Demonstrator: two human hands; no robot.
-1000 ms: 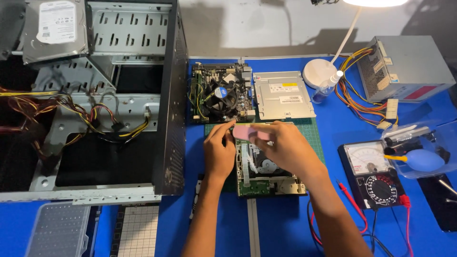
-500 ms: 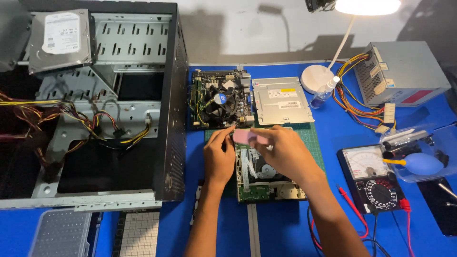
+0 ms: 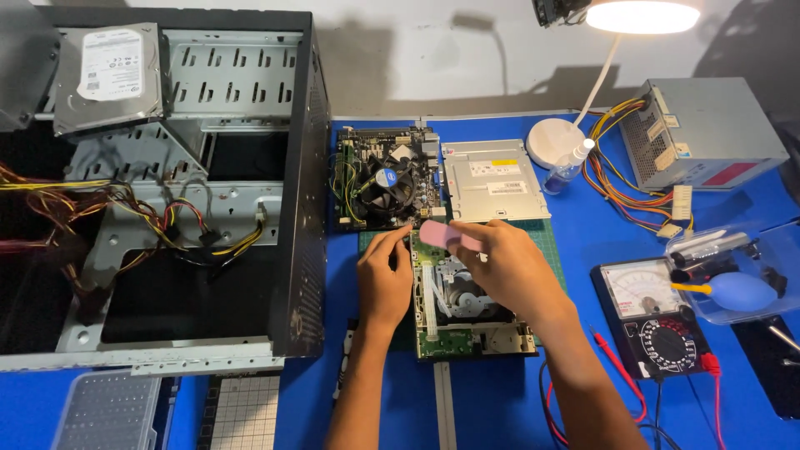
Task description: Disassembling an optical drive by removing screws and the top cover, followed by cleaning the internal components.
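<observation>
An opened optical drive (image 3: 467,312) with its green circuit board and mechanism exposed lies on a green cutting mat (image 3: 550,242). My right hand (image 3: 508,267) holds a pink eraser (image 3: 440,236) over the drive's far left corner. My left hand (image 3: 385,279) rests on the drive's left edge, its fingertips near the eraser.
An open black computer case (image 3: 167,200) with loose wires fills the left; a hard drive (image 3: 108,75) lies on it. Behind the drive sit a motherboard (image 3: 385,177) and a metal drive cover (image 3: 493,179). A power supply (image 3: 708,133), lamp (image 3: 557,137), multimeter (image 3: 654,321) and blue air blower (image 3: 742,290) stand right.
The view has shifted slightly downward. My right hand has moved the pink eraser a little along the drive's far edge; my left hand stays on the drive.
</observation>
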